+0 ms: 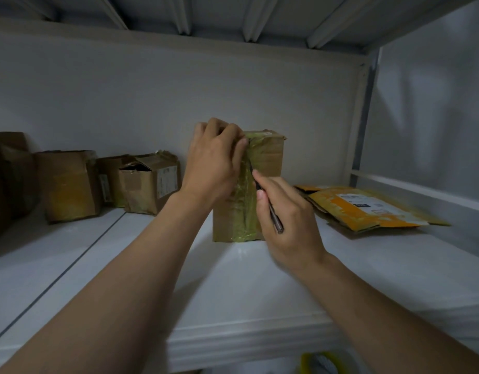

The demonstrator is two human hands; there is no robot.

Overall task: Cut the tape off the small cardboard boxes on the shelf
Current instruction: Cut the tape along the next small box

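Observation:
A small cardboard box (269, 160) stands upright in the middle of the white shelf (233, 287), with a strip of yellowish tape (243, 201) running down its front face. My left hand (214, 163) grips the box's upper left side, fingers curled over the top edge. My right hand (287, 220) holds a thin dark cutter (273, 211) like a pen. The cutter's tip rests on the tape about halfway up the box.
Several more cardboard boxes (149, 182) stand in a row at the back left; one (68, 184) is nearer the front. Flattened yellow-taped cardboard (367, 209) lies at the right. A metal upright (365, 117) bounds the shelf's right end.

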